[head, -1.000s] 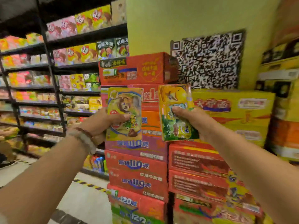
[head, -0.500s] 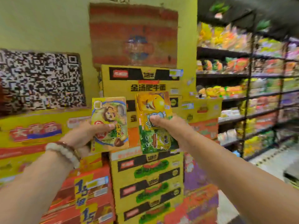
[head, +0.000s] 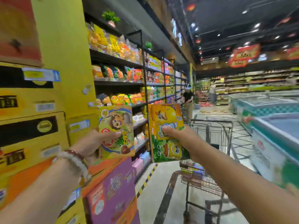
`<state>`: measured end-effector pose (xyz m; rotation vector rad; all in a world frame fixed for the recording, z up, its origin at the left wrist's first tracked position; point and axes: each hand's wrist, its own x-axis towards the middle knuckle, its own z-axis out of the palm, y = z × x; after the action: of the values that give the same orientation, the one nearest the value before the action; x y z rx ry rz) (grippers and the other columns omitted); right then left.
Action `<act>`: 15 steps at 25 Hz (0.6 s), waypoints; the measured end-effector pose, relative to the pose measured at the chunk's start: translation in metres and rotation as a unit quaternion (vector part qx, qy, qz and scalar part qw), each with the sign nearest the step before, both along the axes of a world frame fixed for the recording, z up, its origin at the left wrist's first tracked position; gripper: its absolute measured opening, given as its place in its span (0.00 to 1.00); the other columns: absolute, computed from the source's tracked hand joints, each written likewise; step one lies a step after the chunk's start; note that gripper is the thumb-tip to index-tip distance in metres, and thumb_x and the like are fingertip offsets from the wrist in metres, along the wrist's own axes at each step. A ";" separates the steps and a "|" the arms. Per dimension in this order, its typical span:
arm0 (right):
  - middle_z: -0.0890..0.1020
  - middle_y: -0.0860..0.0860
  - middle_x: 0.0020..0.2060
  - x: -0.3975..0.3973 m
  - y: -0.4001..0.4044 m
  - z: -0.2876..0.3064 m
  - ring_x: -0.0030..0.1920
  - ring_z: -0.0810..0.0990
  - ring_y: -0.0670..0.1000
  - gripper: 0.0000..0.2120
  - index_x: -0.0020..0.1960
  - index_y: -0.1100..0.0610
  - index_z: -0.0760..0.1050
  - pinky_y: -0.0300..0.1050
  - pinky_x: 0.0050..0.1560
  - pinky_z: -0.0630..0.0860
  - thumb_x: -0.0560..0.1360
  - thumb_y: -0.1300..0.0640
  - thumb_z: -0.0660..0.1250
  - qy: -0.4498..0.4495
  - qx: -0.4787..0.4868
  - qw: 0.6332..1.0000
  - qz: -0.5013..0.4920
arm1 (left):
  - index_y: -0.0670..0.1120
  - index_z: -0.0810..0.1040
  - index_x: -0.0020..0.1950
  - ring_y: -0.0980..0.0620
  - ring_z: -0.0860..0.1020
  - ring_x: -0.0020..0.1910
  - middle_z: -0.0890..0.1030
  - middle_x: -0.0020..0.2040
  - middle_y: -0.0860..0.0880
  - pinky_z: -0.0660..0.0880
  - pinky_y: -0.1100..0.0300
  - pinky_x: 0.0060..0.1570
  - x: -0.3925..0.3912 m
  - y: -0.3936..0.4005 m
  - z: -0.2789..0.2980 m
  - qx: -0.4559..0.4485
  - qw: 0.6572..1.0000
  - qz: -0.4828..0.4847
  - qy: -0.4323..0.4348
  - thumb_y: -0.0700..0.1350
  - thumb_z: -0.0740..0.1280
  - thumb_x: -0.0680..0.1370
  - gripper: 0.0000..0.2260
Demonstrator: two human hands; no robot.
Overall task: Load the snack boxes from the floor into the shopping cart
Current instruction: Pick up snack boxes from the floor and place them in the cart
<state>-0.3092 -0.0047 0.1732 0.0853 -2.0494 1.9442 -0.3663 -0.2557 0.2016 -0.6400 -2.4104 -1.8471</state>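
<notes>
My left hand (head: 95, 143) grips a yellow snack box with a lion picture (head: 116, 125), thumb across its front. Held upright beside it is a yellow-and-green snack box with a cartoon sponge (head: 168, 147), gripped by my right hand (head: 182, 140) with the thumb on its face. Both boxes are raised at chest height, a small gap between them. The black wire shopping cart (head: 210, 126) stands on the floor ahead to the right, past my right hand, with several boxes lying in its basket (head: 192, 172).
Stacked yellow, orange and purple cartons (head: 111, 189) rise close on my left. Black shelves of snack bags (head: 123, 73) run down the aisle. A long chest freezer (head: 275, 126) lines the right side. A person (head: 187, 97) stands far down the aisle.
The view has swung right, from the carton stack and QR wall to the open aisle, bringing the cart and freezer into sight. Both hands keep the same hold on their boxes.
</notes>
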 end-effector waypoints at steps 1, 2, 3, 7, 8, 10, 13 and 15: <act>0.85 0.47 0.33 -0.006 0.026 -0.005 0.34 0.85 0.48 0.07 0.47 0.51 0.77 0.42 0.32 0.81 0.72 0.51 0.72 -0.003 -0.007 1.000 -0.025 | 0.45 0.77 0.39 0.59 0.76 0.23 0.77 0.21 0.57 0.69 0.69 0.23 -0.020 0.029 -0.005 0.007 1.000 -0.028 -0.003 0.44 0.72 0.71 0.06; 0.85 0.46 0.31 -0.012 0.050 -0.010 0.31 0.84 0.47 0.06 0.46 0.52 0.77 0.40 0.29 0.79 0.72 0.53 0.71 -0.005 -0.008 0.999 -0.048 | 0.43 0.76 0.39 0.59 0.76 0.21 0.77 0.20 0.56 0.68 0.70 0.21 -0.036 0.057 -0.010 0.025 0.999 -0.046 -0.006 0.41 0.71 0.72 0.05; 0.85 0.47 0.32 -0.020 0.073 -0.016 0.32 0.84 0.47 0.06 0.47 0.52 0.77 0.41 0.30 0.80 0.72 0.53 0.71 -0.008 -0.011 0.998 -0.067 | 0.42 0.76 0.40 0.60 0.75 0.20 0.77 0.20 0.55 0.67 0.70 0.19 -0.053 0.082 -0.018 0.045 0.996 -0.069 -0.017 0.37 0.68 0.74 0.03; 0.86 0.50 0.35 -0.060 0.161 -0.040 0.34 0.85 0.50 0.10 0.51 0.54 0.76 0.41 0.31 0.79 0.72 0.54 0.72 -0.023 -0.024 0.990 -0.134 | 0.40 0.78 0.52 0.51 0.83 0.32 0.85 0.35 0.47 0.79 0.61 0.29 -0.129 0.184 -0.058 0.097 0.974 -0.181 -0.101 0.36 0.72 0.70 0.11; 0.86 0.50 0.34 -0.072 0.182 -0.044 0.33 0.85 0.49 0.08 0.50 0.54 0.77 0.40 0.30 0.79 0.73 0.55 0.71 -0.025 -0.022 0.989 -0.143 | 0.40 0.78 0.55 0.47 0.84 0.38 0.85 0.41 0.44 0.81 0.55 0.35 -0.146 0.205 -0.064 0.099 0.967 -0.201 -0.118 0.40 0.75 0.65 0.19; 0.86 0.51 0.37 -0.099 0.217 -0.054 0.36 0.85 0.51 0.09 0.51 0.55 0.78 0.42 0.32 0.80 0.73 0.54 0.71 -0.035 -0.015 0.986 -0.162 | 0.42 0.79 0.57 0.41 0.83 0.46 0.84 0.48 0.41 0.79 0.44 0.49 -0.183 0.243 -0.078 0.100 0.962 -0.209 -0.145 0.46 0.78 0.56 0.30; 0.86 0.55 0.41 -0.148 0.262 -0.068 0.39 0.86 0.54 0.11 0.53 0.55 0.78 0.46 0.35 0.81 0.72 0.54 0.71 -0.052 -0.023 0.981 -0.183 | 0.44 0.78 0.57 0.40 0.82 0.48 0.83 0.51 0.41 0.77 0.40 0.52 -0.236 0.294 -0.096 0.094 0.957 -0.216 -0.169 0.47 0.78 0.55 0.32; 0.86 0.54 0.41 -0.181 0.287 -0.079 0.38 0.86 0.54 0.10 0.52 0.55 0.78 0.44 0.33 0.81 0.73 0.54 0.71 -0.070 -0.030 0.978 -0.194 | 0.43 0.77 0.59 0.40 0.82 0.49 0.83 0.51 0.40 0.77 0.41 0.51 -0.273 0.322 -0.108 0.083 0.955 -0.223 -0.176 0.45 0.79 0.56 0.32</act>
<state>-0.4903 0.2826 0.0944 -0.4435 -1.9113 1.8040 -0.6393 0.0659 0.0937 -0.9811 -2.4153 -2.5034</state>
